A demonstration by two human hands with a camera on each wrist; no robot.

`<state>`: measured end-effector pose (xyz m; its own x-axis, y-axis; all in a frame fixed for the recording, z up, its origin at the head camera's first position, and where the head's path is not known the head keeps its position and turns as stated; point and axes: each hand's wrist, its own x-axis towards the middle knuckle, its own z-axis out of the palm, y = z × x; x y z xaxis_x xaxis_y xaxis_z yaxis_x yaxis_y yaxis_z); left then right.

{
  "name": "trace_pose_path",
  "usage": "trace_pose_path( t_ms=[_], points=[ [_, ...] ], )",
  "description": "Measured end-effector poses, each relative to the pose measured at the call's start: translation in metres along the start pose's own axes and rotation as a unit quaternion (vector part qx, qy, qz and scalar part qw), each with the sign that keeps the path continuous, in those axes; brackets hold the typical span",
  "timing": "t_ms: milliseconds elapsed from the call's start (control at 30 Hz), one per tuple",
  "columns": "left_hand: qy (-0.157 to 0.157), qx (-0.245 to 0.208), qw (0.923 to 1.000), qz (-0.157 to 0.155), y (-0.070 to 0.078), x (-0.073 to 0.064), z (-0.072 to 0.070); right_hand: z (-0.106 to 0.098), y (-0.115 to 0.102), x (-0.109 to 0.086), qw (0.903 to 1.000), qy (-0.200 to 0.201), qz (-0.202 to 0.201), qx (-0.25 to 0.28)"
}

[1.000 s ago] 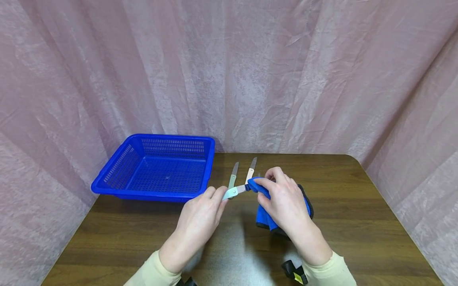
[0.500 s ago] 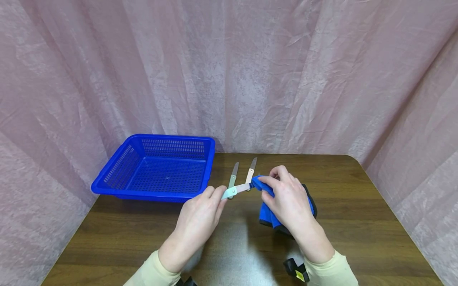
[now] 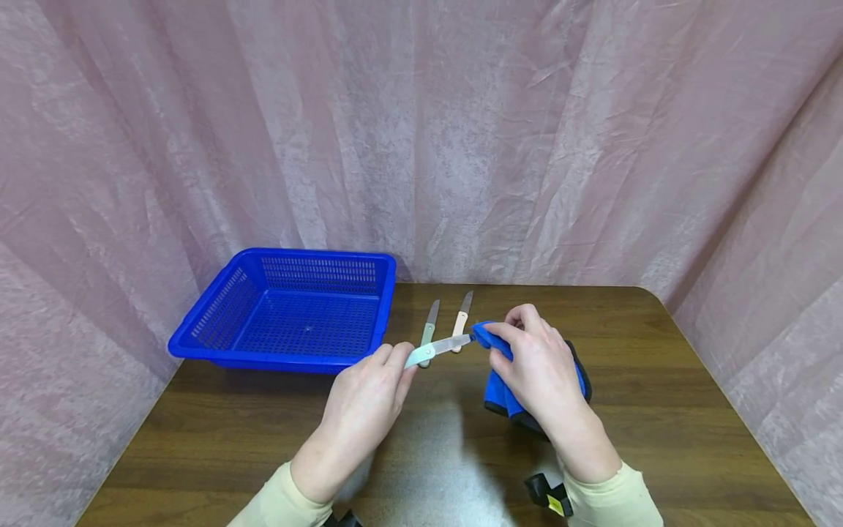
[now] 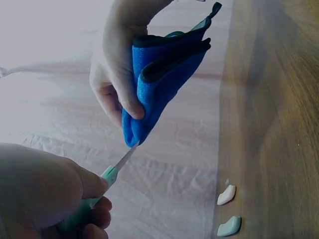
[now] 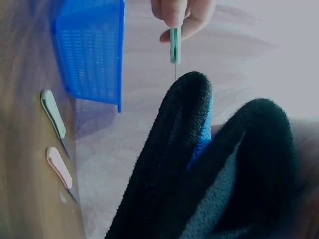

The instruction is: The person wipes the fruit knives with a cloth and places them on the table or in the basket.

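My left hand [image 3: 369,388] grips the mint-green handle of a small knife [image 3: 421,356], its blade pointing right above the table. My right hand [image 3: 540,366] pinches a folded blue cloth [image 3: 503,391] with black edging. In the left wrist view the cloth [image 4: 164,84] is folded over the tip of the blade [image 4: 125,158], with the thumb pressing its side. Behind the held knife, a green-handled knife [image 3: 429,329] and a cream-handled knife [image 3: 462,319] lie on the table, blades pointing away. The right wrist view shows mostly the cloth's dark edging [image 5: 164,159].
A blue perforated plastic basket [image 3: 283,359] stands at the back left of the wooden table [image 3: 645,410]. Nothing shows inside it. A pink curtain [image 3: 421,146] hangs behind the table and along its sides.
My right hand and the cloth have slid to the right along the blade, uncovering more of it. The left hand has shifted only slightly left; the two lying knives and the basket stay put.
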<state>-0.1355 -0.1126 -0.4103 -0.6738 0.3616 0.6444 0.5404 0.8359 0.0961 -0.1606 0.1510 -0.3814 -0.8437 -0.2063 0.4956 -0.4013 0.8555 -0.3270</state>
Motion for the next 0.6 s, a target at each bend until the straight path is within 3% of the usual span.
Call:
trace_pose_path(
  t_ms=[333,600],
  points=[
    [0.017,0.006,0.9998,0.005,-0.0018,0.0011,0.0014,-0.0058,-0.0017,-0.0001,0.9998,0.019,-0.003,0.004],
    [0.031,-0.001,0.9995,-0.009,-0.0027,0.0015,0.0016,-0.0061,-0.0066,-0.0013,0.9997,0.020,-0.011,0.005]
  ],
)
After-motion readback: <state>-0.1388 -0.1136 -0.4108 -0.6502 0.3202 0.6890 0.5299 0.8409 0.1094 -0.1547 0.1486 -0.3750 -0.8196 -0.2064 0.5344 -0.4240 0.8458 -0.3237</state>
